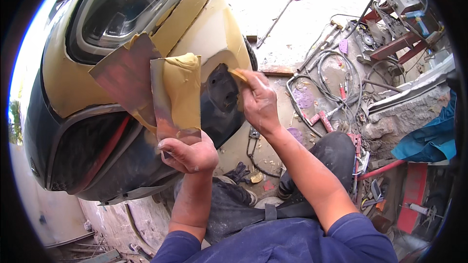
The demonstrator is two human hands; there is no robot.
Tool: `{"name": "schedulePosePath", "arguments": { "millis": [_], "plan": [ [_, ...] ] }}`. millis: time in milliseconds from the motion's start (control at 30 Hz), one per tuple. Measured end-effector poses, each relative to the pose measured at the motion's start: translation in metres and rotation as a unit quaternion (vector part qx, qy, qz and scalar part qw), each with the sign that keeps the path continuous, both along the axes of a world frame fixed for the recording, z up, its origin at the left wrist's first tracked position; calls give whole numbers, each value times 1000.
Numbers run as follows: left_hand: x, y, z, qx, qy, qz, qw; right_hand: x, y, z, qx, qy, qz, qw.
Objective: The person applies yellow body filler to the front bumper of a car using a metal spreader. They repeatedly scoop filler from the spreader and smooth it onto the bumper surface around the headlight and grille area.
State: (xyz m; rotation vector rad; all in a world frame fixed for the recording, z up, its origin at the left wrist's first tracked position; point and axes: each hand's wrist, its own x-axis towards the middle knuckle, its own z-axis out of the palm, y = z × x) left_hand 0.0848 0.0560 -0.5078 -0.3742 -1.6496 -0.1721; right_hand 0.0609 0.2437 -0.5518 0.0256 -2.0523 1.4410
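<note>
My left hand (192,153) is closed around the lower end of a flat putty board (157,87), which is thickly coated with yellow filler (183,83). Beside it fans out a second, wider reddish-grey sheet (122,73) with yellow along its edges; whether the two are joined I cannot tell. My right hand (259,102) pinches a small putty spreader (238,75) smeared with yellow. The spreader is by the rim of a dark recess (223,87) in the car's front bumper (209,44). Yellow filler covers much of the bodywork around the headlight (129,14).
To the right, coiled hoses (321,68) and tools lie on the littered floor. A red-framed metal stand (399,46) is at the far right, above a teal cloth (429,139) and a red panel (413,197). Dark gloves (237,172) lie by my feet.
</note>
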Motion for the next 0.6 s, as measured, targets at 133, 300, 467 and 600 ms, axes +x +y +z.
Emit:
{"name": "schedulePosePath", "arguments": {
  "millis": [133, 300, 467, 600],
  "plan": [
    [9, -1, -9, 371, -144, -326, 858, -9, 20, 7, -123, -28, 11, 992],
    [10, -11, -21, 144, -99, -34, 984, -70, 59, 22, -19, -83, -31, 996],
    [0, -17, -14, 20, -23, 35, 999, -89, 51, 30, 9, -80, -31, 996],
    [-5, -22, -9, 14, -8, -24, 1000, -73, 30, 34, 54, -31, -59, 996]
  ]
}}
